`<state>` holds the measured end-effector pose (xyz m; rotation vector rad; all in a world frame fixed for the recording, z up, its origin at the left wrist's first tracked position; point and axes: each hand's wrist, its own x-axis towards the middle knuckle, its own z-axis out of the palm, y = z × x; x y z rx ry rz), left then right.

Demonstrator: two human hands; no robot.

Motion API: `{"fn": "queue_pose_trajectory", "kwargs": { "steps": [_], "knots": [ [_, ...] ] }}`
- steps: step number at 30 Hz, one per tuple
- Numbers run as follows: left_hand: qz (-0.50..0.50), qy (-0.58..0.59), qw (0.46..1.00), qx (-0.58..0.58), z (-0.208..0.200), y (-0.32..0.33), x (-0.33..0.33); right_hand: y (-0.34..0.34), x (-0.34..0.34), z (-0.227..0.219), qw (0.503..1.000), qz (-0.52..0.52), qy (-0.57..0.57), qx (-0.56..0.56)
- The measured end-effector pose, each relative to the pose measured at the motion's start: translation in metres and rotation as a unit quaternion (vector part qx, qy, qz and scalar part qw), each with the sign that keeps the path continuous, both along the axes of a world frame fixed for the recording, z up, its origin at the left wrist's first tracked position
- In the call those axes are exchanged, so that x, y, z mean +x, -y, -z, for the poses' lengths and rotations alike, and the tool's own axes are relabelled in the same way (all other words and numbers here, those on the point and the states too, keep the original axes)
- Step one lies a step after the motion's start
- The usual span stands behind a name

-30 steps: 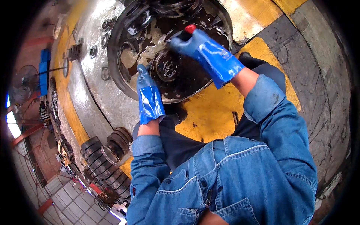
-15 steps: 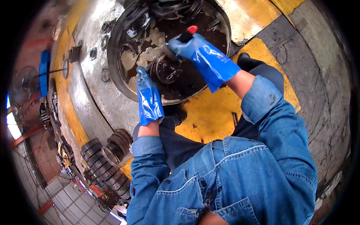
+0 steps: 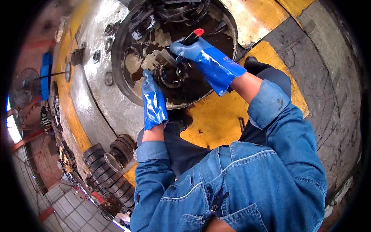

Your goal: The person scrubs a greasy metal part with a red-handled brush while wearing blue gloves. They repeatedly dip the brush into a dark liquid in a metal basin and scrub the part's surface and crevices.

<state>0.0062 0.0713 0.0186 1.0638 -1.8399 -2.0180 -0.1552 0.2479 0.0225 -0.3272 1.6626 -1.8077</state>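
My right hand [image 3: 191,51], in a blue rubber glove, is closed round a paint-type brush whose black handle [image 3: 190,38] ends in a red tip. The brush's pale bristle end [image 3: 168,57] reaches down to a dark, wet metal ring part [image 3: 163,79]. My left hand [image 3: 150,91], gloved the same way, grips that ring part at its left side; its fingertips are partly hidden. The ring part is above the dark liquid in a large round metal pan [image 3: 117,65], inside the pan's near half.
More oily metal parts [image 3: 177,11] lie at the pan's far side, with patches of tan foam [image 3: 133,63] on the liquid. Several small rings [image 3: 109,78] sit on the grey metal surface to the left. Stacked ribbed rings [image 3: 106,170] stand at the lower left, near a flanged part [image 3: 116,160].
The ring part has turned, showing its open centre more. My right hand has shifted slightly left with the brush, whose bristles are now over the ring. My left hand stays nearly in place.
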Motion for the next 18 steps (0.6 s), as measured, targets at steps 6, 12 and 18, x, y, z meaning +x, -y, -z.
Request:
{"fn": "queue_pose_trajectory", "kwargs": {
  "steps": [6,12,18],
  "knots": [
    [0.026,0.012,0.998,0.048,-0.002,0.001,-0.003,-0.011,-0.015,0.026,0.968,0.021,-0.008,0.249],
    [0.157,0.105,0.874,-0.448,0.027,0.03,0.018,0.0,-0.012,0.006,0.994,0.012,-0.066,0.083],
    [0.15,0.1,0.878,-0.443,0.028,0.034,0.03,-0.003,0.011,0.003,0.93,-0.038,-0.204,0.303]
  ]
}}
